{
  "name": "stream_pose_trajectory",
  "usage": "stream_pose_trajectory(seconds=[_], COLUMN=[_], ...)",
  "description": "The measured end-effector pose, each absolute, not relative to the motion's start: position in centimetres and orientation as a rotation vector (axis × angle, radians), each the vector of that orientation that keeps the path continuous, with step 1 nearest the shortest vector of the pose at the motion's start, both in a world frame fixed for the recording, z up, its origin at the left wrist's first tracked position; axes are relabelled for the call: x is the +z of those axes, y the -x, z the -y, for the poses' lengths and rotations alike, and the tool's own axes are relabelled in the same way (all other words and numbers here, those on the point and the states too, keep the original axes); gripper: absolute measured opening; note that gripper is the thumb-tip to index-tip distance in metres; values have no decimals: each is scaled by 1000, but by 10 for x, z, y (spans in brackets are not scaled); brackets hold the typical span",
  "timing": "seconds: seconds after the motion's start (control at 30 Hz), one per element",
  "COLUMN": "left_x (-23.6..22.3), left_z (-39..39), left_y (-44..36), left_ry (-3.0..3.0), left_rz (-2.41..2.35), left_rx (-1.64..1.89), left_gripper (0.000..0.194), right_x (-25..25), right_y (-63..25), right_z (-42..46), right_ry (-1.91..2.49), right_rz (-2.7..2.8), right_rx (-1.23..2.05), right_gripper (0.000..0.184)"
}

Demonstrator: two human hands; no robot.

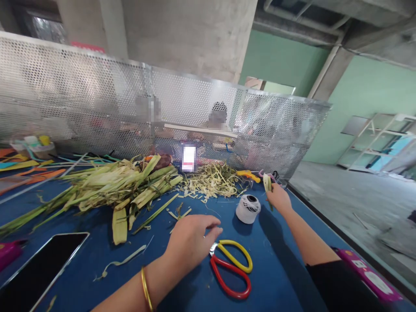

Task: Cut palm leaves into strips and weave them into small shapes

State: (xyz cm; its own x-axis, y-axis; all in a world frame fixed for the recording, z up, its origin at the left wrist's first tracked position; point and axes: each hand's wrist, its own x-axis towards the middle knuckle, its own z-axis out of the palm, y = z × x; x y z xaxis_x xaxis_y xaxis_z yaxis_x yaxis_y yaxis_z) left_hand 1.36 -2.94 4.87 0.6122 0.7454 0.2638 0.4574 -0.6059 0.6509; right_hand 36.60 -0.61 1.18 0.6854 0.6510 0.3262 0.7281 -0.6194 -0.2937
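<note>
1. With our right hand [278, 199] we are holding a short, flat, pale-green strip of plant leaf [267, 183], roughly upright, over the right side of the blue desk [195, 297]; our fingers are pinching it.
2. Our left hand [191, 236], with a gold bangle [146, 288] circling its wrist, is hovering near the middle; its thumb and index finger are curving toward each other with a narrow gap, and we cannot tell how the others are standing.
3. Scissors with one red and one yellow loop handle [227, 263] are lying just beside that thumb, their blades hiding behind our hand.
4. A white spool of thread [247, 212] is standing between our hands.
5. A heap of long, yellow-green leaves [107, 182] is lying to the left, with a pile of pale, curled shavings [212, 180] beside it.
6. A black phone with a silver rim [45, 273] is lying at the near left.
7. A perforated silver metal screen [97, 104] is standing behind everything on the desk.
</note>
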Motion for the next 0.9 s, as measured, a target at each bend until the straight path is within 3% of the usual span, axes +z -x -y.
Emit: stream_pose_trajectory(seconds=[0.23, 0.33, 0.53, 0.9], left_x=[45, 44, 39, 25], left_z=[14, 14, 12, 6], left_y=[-23, -22, -15, -15], left_ry=[-1904, -1667, -1377, -1172], left_rz=[-891, -856, -834, -878], left_rx=[842, 835, 874, 884], left_gripper=[25, 31, 39, 13], right_x=[47, 54, 32, 16], right_y=[-326, -275, -162, -155], right_z=[51, 59, 63, 61], right_ry=[2293, 2167, 1694, 1455], right_rz=[1014, 1225, 1769, 1223], right_rx=[-640, -646, -119, 1033], right_gripper=[35, 28, 23, 31])
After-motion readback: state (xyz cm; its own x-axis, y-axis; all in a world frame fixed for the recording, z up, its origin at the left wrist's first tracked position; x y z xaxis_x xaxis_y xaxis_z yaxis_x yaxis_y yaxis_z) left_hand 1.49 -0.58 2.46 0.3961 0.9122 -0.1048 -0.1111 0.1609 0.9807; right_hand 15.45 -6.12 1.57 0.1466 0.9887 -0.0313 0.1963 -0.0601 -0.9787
